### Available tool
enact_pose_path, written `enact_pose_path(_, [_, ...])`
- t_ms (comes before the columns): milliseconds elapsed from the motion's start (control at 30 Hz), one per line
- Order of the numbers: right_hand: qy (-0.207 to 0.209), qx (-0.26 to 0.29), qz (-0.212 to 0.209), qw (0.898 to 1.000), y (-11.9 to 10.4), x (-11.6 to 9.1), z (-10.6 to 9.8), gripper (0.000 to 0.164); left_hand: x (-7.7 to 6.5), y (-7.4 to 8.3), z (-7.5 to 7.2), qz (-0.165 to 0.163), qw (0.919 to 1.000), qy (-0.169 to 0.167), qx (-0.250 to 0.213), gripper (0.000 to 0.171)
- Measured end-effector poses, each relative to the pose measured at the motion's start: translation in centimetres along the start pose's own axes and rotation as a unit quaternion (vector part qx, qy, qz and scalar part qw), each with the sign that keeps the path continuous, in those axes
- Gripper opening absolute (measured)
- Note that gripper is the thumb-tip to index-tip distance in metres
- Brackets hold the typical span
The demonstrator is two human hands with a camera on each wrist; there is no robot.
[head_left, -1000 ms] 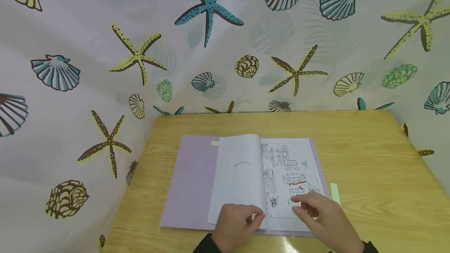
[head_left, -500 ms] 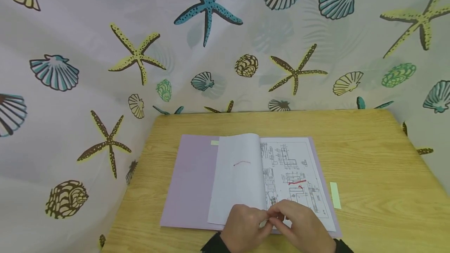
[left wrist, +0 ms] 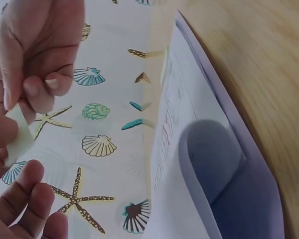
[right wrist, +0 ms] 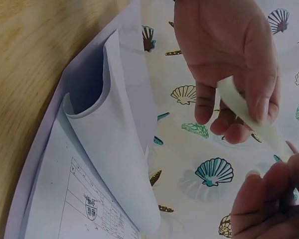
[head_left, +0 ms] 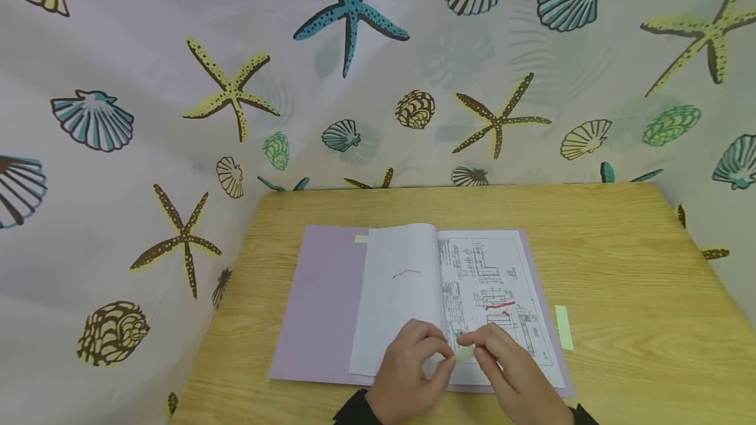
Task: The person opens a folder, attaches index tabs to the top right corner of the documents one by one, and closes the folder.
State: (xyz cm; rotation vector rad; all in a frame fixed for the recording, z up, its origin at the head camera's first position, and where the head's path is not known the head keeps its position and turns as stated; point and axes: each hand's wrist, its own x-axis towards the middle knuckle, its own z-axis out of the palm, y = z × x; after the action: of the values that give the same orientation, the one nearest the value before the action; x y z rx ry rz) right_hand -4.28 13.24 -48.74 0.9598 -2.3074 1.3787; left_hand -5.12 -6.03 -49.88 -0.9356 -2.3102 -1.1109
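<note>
While the open folder [head_left: 321, 307] lay on the worktop [head_left: 638, 267], the pale green strip [right wrist: 239, 105] was held above its drawing page [head_left: 478, 281], between both hands. The left hand [head_left: 407, 366] pinched it between thumb and fingers; the right hand [head_left: 516, 372] had the other end in nearly closed fingertips. Slightly bowed, it looked light, limp and perhaps tacky, apt to curl or crease, so its ends seemed the best places for a gentle hold.

Soft, diffuse light, faint shadows
</note>
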Motion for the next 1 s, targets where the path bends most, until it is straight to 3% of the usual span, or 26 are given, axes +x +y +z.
enact_pose_path(200, [-0.009,-0.020,0.047,0.999,-0.1,-0.4,0.0,0.035,0.2,0.2,0.2,-0.010,0.9996,-0.011,-0.026,0.010])
enact_pose_path(433, [0.020,-0.021,-0.006,1.000,0.9,-0.1,0.2,0.039,0.5,0.3,0.6,-0.004,0.9999,-0.014,-0.008,0.007])
enact_pose_path(600, [0.053,-0.055,-0.006,0.997,2.3,0.6,-1.8,0.040,0.6,0.2,0.5,-0.046,0.9983,-0.024,0.027,0.028])
enact_pose_path(733, [0.071,-0.095,0.070,0.991,3.8,1.9,-4.5,0.025,0.6,0.0,0.6,-0.066,0.9949,-0.056,0.054,0.034])
enact_pose_path(833, [0.059,-0.136,0.156,0.977,5.5,2.9,-6.4,0.012,0.4,-0.2,1.0,-0.045,0.9914,-0.086,0.088,0.034])
enact_pose_path(1000, [0.033,-0.139,0.236,0.961,9.1,4.2,-8.7,0.021,0.3,-0.7,2.3,-0.004,0.9738,-0.173,0.148,0.040])
